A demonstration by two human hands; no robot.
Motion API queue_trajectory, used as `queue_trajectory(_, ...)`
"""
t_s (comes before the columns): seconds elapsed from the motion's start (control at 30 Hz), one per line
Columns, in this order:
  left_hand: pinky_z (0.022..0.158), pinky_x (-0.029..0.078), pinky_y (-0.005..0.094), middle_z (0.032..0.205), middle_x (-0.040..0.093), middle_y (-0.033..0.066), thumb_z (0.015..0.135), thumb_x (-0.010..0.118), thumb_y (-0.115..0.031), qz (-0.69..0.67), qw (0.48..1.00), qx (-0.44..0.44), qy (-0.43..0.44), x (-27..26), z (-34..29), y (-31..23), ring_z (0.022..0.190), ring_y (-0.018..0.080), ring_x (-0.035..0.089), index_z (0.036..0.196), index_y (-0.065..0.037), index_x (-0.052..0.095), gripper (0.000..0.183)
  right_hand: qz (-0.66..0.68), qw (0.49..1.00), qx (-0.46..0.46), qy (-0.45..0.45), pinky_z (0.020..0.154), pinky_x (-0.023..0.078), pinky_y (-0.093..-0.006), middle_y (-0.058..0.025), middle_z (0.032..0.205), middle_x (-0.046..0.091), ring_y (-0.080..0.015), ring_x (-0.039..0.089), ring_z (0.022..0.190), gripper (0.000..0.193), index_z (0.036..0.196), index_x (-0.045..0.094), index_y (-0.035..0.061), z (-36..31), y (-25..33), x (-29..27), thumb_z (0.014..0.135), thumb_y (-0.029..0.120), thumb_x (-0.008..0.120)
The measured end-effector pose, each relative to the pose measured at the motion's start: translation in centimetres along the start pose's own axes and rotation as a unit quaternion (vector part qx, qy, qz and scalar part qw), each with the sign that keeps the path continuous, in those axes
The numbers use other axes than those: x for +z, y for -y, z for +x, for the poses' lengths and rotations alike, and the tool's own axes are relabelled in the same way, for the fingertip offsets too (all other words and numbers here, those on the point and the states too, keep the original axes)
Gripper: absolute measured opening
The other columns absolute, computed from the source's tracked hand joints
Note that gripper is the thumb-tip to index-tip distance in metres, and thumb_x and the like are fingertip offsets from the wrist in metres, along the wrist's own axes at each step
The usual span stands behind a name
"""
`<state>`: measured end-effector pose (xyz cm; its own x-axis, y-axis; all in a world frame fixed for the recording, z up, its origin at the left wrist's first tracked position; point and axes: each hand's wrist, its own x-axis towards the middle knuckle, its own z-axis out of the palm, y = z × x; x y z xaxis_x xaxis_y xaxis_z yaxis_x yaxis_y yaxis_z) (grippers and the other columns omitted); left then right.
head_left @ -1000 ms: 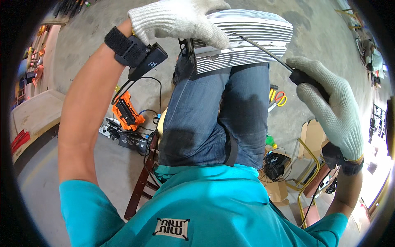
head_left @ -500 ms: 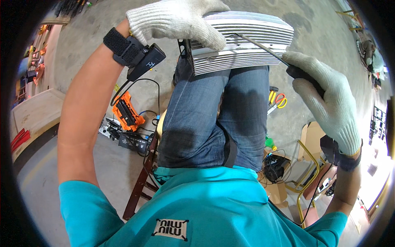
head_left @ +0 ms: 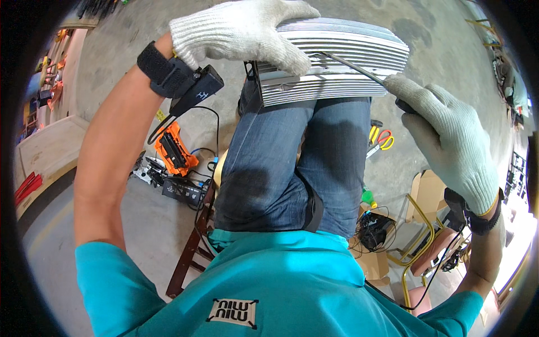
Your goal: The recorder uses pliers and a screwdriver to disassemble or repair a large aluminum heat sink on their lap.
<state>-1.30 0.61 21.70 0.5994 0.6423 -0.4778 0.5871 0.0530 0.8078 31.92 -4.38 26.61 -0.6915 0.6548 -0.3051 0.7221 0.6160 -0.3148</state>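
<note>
Across my knees lies a silvery finned metal block (head_left: 353, 53), probably a heat sink, with a black bracket on its left end. My left hand (head_left: 241, 33), in a white knit glove, grips the block's left part, thumb along the fins and fingers over the far side. My right hand (head_left: 446, 132), gloved too, is closed round the dark handle of a screwdriver (head_left: 359, 68). The screwdriver's thin shaft slants to the upper left, and its tip meets the fins beside my left thumb. The handle is mostly hidden in my palm.
Scissors (head_left: 382, 139) with red and yellow handles lie on the floor right of my knees. An orange-and-black device (head_left: 176, 149) and a black box (head_left: 182, 191) with cables sit at left. Right of me are a yellow metal frame (head_left: 426, 227) and cardboard (head_left: 429, 191).
My right hand has moved slightly right and turned, covering more of the screwdriver handle. The finned block has shifted a little to the right; my left hand keeps its hold.
</note>
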Motion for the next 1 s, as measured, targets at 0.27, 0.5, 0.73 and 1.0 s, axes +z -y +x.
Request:
queue_trajectory(0.27,0.118,0.046,0.0365,0.154,0.059,0.0234,0.082,0.091,-0.046,0.074,0.996,0.024,-0.051,1.8,-0.5,-0.6,0.14,0.0312,0.059,0.163,0.003,0.04,0.107,0.089,0.995,-0.035,0.012,0.087,0.059,-0.0399,-0.0169,0.107,0.073,-0.0314,0.075,0.096,0.055,0.146,0.067,0.0077,1.4,-1.8,-0.1,0.093,-0.008,0.064)
queue_trajectory(0.5,0.118,0.045,0.0356,0.155,0.059,0.0235,0.083,0.091,-0.045,-0.001,0.999,0.017,-0.029,1.3,1.4,1.0,0.141,0.0309,0.059,0.163,0.004,0.04,0.107,-0.062,0.994,0.017,0.089,0.082,0.058,-0.0419,-0.0167,0.104,0.072,-0.0308,0.075,0.092,0.056,0.149,0.066,0.0117,1.7,-1.2,-1.1,0.096,-0.007,0.065)
queue_trajectory(0.73,0.116,0.048,0.0351,0.151,0.062,0.0217,0.083,0.091,-0.045,-0.049,0.999,-0.013,-0.011,0.1,0.3,0.2,0.137,0.0297,0.062,0.162,0.002,0.042,0.104,0.018,0.997,-0.053,0.059,0.072,0.056,-0.042,-0.0168,0.096,0.069,-0.028,0.074,0.084,0.058,0.152,0.062,0.0165,3.0,-0.6,-2.5,0.098,-0.003,0.065)
queue_trajectory(1.0,0.116,0.047,0.0359,0.151,0.062,0.0228,0.083,0.09,-0.046,0.022,0.997,-0.01,-0.067,1.8,1.0,0.2,0.138,0.0313,0.062,0.162,0.003,0.042,0.104,-0.073,0.996,0.053,0.028,0.068,0.055,-0.0446,-0.0143,0.093,0.063,-0.0348,0.068,0.077,0.064,0.157,0.057,0.025,-0.1,2.1,1.7,0.098,0.004,0.069)
